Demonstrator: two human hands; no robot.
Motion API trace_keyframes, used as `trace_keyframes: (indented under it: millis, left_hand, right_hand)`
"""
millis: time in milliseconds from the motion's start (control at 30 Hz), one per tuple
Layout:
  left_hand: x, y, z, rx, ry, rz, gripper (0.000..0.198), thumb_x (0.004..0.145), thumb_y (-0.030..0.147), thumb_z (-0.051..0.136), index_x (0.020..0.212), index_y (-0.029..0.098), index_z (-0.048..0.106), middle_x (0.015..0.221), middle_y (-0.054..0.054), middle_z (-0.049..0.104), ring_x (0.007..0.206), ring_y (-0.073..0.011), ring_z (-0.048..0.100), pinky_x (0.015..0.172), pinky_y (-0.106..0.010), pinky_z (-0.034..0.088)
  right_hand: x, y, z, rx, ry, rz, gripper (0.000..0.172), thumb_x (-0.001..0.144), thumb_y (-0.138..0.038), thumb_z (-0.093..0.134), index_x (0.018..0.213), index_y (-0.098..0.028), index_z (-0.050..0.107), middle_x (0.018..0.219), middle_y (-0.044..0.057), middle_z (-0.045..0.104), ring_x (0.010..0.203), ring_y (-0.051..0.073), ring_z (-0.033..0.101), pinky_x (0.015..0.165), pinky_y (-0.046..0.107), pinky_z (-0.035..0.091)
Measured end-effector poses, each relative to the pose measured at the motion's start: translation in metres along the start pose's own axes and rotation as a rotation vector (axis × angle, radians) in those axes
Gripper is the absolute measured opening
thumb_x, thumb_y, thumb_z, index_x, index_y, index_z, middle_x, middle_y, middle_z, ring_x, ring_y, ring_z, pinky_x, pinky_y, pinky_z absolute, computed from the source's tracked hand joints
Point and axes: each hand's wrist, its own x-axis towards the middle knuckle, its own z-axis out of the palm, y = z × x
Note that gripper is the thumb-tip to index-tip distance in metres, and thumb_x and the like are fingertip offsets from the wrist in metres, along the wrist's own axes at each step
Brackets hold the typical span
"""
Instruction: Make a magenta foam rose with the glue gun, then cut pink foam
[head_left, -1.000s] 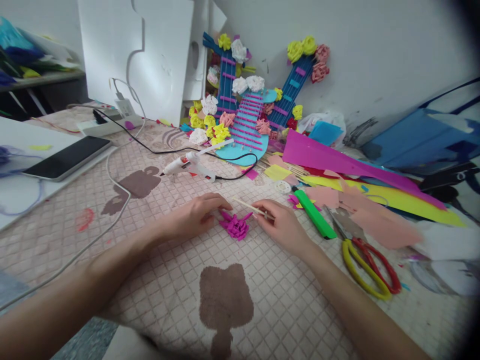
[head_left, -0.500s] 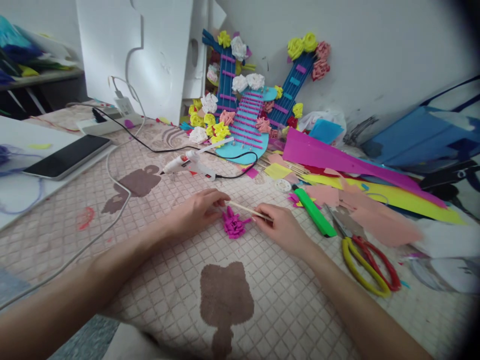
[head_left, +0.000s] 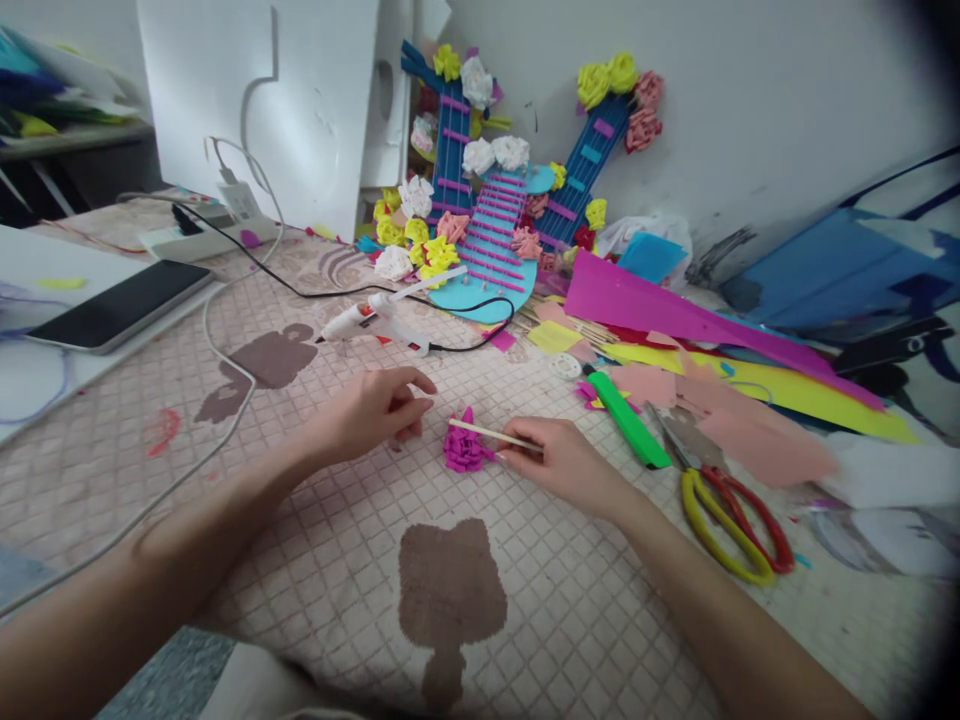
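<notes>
A thin wooden stick is pinched in my right hand, its free end pointing left over a magenta paper flower. The flower rests on the quilted table cover, close to my right fingertips; I cannot tell whether the stick touches it. To the left of the flower, my left hand hovers with its fingers apart and nothing between them. Beyond my hands, a white hot glue gun lies on its side with its nozzle toward the left.
A green box cutter and scissors lie at right beside coloured paper sheets. Behind stand blue cardboard guitar shapes with paper flowers. A phone lies at left; a grey cable crosses the table.
My left hand has let go of the stick's left end and moved left, fingers opening. My right hand still holds the stick, now lower over the flower. The view has shifted slightly.
</notes>
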Motion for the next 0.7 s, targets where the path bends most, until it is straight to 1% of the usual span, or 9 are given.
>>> trace_keyframes:
  millis: [67, 133, 200, 267, 333, 400, 533, 700]
  left_hand:
    - [0.000, -0.002, 0.002, -0.078, -0.049, -0.022, 0.022, 0.089, 0.030, 0.048, 0.105, 0.015, 0.053, 0.065, -0.001, 0.066, 0.049, -0.0106, 0.058, 0.045, -0.020, 0.047]
    - [0.001, -0.003, 0.005, -0.080, -0.024, -0.010, 0.022, 0.087, 0.029, 0.051, 0.105, 0.015, 0.055, 0.070, -0.001, 0.067, 0.050, -0.0103, 0.058, 0.045, -0.019, 0.046]
    - [0.003, -0.003, 0.007, -0.023, 0.041, 0.033, 0.021, 0.085, 0.028, 0.055, 0.102, 0.016, 0.058, 0.073, -0.002, 0.067, 0.055, -0.0101, 0.059, 0.048, -0.019, 0.046]
    - [0.004, -0.002, 0.007, 0.043, 0.092, 0.099, 0.018, 0.083, 0.028, 0.059, 0.095, 0.016, 0.063, 0.076, -0.002, 0.066, 0.062, -0.0110, 0.060, 0.055, -0.021, 0.048]
    - [0.005, 0.001, 0.007, 0.077, 0.102, 0.165, 0.015, 0.082, 0.028, 0.062, 0.089, 0.017, 0.067, 0.079, -0.003, 0.065, 0.070, -0.0123, 0.060, 0.060, -0.022, 0.047]
    - [0.005, 0.005, 0.007, 0.074, 0.083, 0.206, 0.013, 0.080, 0.028, 0.064, 0.087, 0.017, 0.068, 0.082, -0.003, 0.064, 0.073, -0.0123, 0.058, 0.061, -0.022, 0.045]
    - [0.006, 0.009, 0.012, 0.047, 0.054, 0.249, 0.011, 0.077, 0.026, 0.068, 0.084, 0.017, 0.068, 0.082, -0.002, 0.062, 0.070, -0.0109, 0.053, 0.059, -0.021, 0.042]
    - [0.008, 0.009, 0.019, 0.053, 0.069, 0.267, 0.009, 0.079, 0.023, 0.064, 0.075, 0.015, 0.065, 0.076, -0.001, 0.057, 0.064, -0.0093, 0.049, 0.057, -0.021, 0.038]
  right_hand:
    - [0.000, -0.002, 0.002, -0.015, 0.009, 0.010, 0.017, 0.087, -0.023, 0.053, 0.070, -0.019, 0.055, 0.061, -0.004, 0.051, 0.057, 0.010, 0.046, 0.053, 0.023, 0.027]
    - [-0.001, -0.004, 0.003, -0.009, 0.020, 0.011, 0.019, 0.087, -0.023, 0.052, 0.068, -0.019, 0.054, 0.059, -0.005, 0.049, 0.056, 0.010, 0.044, 0.053, 0.023, 0.027]
    - [-0.001, -0.005, 0.003, 0.006, 0.026, 0.008, 0.019, 0.087, -0.023, 0.053, 0.068, -0.019, 0.053, 0.059, -0.005, 0.049, 0.056, 0.010, 0.044, 0.053, 0.023, 0.027]
    - [-0.002, -0.005, 0.003, 0.024, 0.029, 0.015, 0.020, 0.086, -0.024, 0.054, 0.067, -0.019, 0.053, 0.059, -0.005, 0.049, 0.057, 0.010, 0.044, 0.053, 0.023, 0.028]
    - [-0.001, -0.004, 0.003, 0.044, 0.030, 0.029, 0.019, 0.086, -0.024, 0.053, 0.068, -0.019, 0.053, 0.060, -0.005, 0.050, 0.057, 0.010, 0.045, 0.053, 0.023, 0.028]
    - [-0.001, -0.003, 0.004, 0.057, 0.029, 0.037, 0.018, 0.086, -0.024, 0.054, 0.069, -0.019, 0.054, 0.061, -0.005, 0.051, 0.058, 0.010, 0.045, 0.053, 0.023, 0.029]
    - [-0.001, -0.002, 0.005, 0.061, 0.032, 0.029, 0.020, 0.086, -0.026, 0.054, 0.067, -0.019, 0.054, 0.060, -0.005, 0.049, 0.057, 0.010, 0.045, 0.052, 0.023, 0.029]
    - [-0.001, -0.003, 0.005, 0.060, 0.030, 0.030, 0.020, 0.086, -0.026, 0.054, 0.068, -0.019, 0.054, 0.060, -0.005, 0.050, 0.057, 0.010, 0.044, 0.052, 0.023, 0.028]
